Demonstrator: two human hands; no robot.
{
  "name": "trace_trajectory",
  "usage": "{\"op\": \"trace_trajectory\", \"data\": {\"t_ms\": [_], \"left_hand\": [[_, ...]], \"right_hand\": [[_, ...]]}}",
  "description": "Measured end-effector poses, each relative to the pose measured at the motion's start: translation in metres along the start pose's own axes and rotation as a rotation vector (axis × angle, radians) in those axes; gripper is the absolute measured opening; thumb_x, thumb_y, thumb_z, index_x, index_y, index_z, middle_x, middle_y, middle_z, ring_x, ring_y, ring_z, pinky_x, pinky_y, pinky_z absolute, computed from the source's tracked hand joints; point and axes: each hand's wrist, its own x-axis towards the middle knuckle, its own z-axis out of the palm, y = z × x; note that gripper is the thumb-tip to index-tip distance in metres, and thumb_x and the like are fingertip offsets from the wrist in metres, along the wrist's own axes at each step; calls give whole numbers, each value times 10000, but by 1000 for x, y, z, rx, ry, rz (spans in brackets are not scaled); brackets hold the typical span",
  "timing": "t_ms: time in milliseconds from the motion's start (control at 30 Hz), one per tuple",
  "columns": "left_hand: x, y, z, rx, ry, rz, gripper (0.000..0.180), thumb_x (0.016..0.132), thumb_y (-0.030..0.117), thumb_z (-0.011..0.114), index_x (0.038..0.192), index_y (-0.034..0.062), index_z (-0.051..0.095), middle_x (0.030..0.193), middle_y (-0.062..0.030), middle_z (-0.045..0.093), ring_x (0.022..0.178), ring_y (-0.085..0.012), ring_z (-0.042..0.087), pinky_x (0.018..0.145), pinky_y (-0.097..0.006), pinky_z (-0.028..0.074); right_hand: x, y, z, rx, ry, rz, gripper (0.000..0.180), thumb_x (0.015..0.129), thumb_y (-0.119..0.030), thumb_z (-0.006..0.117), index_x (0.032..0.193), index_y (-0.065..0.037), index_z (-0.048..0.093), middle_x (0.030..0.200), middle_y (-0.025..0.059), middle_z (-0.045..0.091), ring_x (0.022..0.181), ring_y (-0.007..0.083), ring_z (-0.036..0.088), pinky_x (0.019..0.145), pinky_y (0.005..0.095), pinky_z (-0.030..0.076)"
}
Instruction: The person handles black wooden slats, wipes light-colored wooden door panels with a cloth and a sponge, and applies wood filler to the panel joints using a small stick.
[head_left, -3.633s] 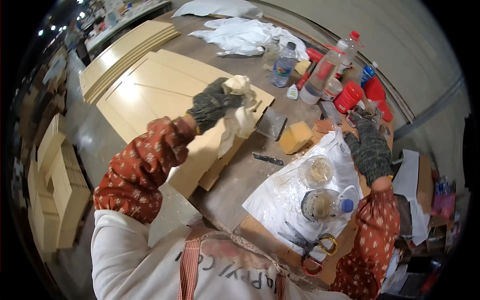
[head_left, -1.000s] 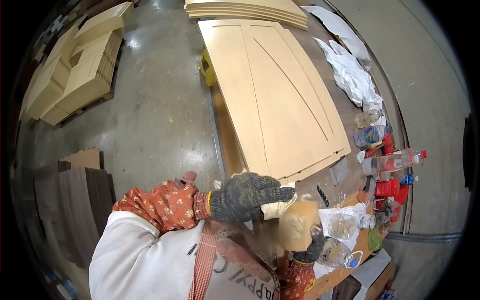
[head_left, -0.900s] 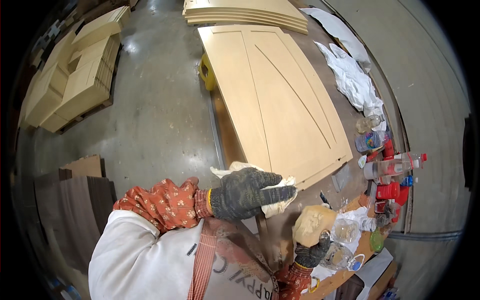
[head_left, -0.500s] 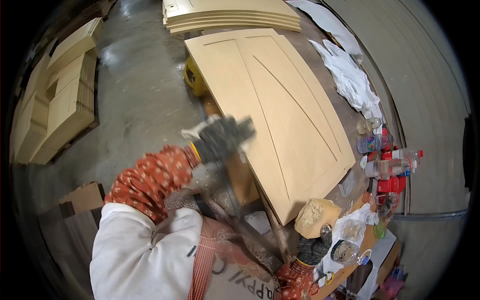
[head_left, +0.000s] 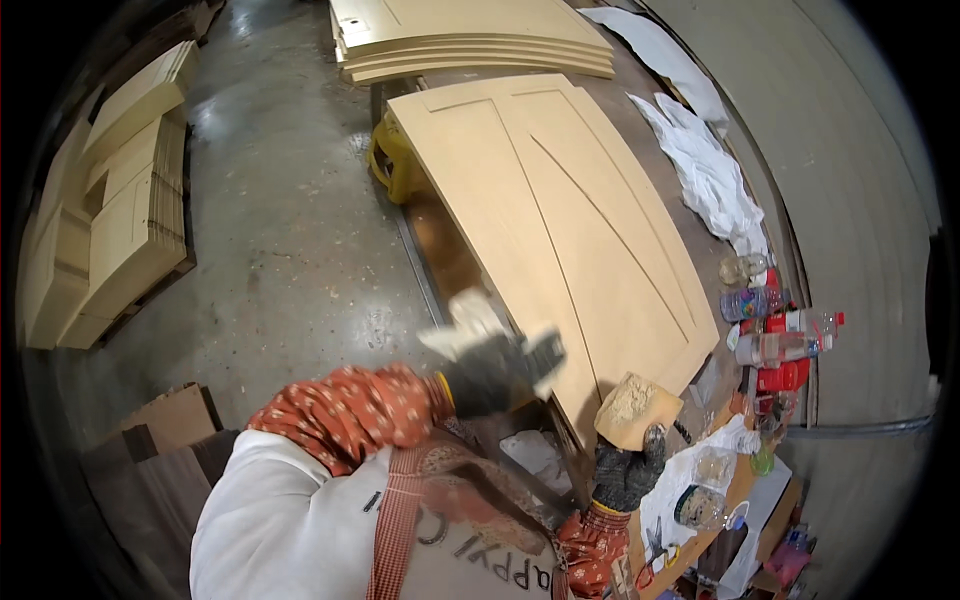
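Observation:
A long pale wood-coloured door panel (head_left: 560, 230) with dark grooves lies on the workbench in front of me. Over its near left edge is my left hand (head_left: 492, 378), in a dark glove and blurred by motion; it is closed on a whitish cloth (head_left: 468, 325) that sticks out beside it. What shows at its fingertips is too smeared to name. By the panel's near right corner, my right hand (head_left: 630, 465), also gloved, grips a beige foam sponge (head_left: 638, 412) with a rough, crumbly top. Patterned orange sleeves cover both forearms.
More panels (head_left: 480, 50) are stacked at the far end. Crumpled white sheets (head_left: 695, 165), several bottles (head_left: 780, 348), a clear jar (head_left: 698, 507) and scissors (head_left: 655, 560) line the right side. A yellow stool (head_left: 398, 165) stands beneath the panel's left edge. Panel stacks (head_left: 135, 200) sit on the left floor.
My left hand has swept nearer and to the right along the panel's left edge with the cloth. The right hand and sponge have stayed near the corner, shifting slightly as the view moved.

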Motion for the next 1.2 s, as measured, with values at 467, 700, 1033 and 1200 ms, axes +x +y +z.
{"op": "trace_trajectory", "data": {"t_ms": [467,700,1033,1200], "left_hand": [[-21,-173,-44,182,131,-235,482,798,115,521,1278,152,510,1370,-116,439,1146,-250,518,867,-405,434],[-25,-284,-67,190,337,-420,455,808,49,501,1256,127,532,1329,-151,468,1032,-307,557,863,-387,446],[-34,-381,-95,228,251,-638,465,769,-41,462,1206,91,544,1217,-140,554,1037,-323,552,926,-375,426],[-24,-396,-121,-43,571,-688,356,840,-18,467,1184,36,544,1149,-138,592,1051,-266,576,931,-340,446]], "right_hand": [[61,32,28,20,-28,139,625,768,-138,638,1310,21,372,1312,179,455,1205,324,440,1049,474,327],[106,47,59,31,-21,204,668,782,-206,632,1340,2,329,1325,179,432,1209,346,422,1027,528,326],[191,71,117,-87,-68,102,600,756,-95,636,1294,15,393,1255,173,490,1153,320,481,992,476,385],[244,84,149,-453,-115,-197,484,764,-77,622,1213,32,477,1162,140,540,1063,270,540,950,388,434]]}}
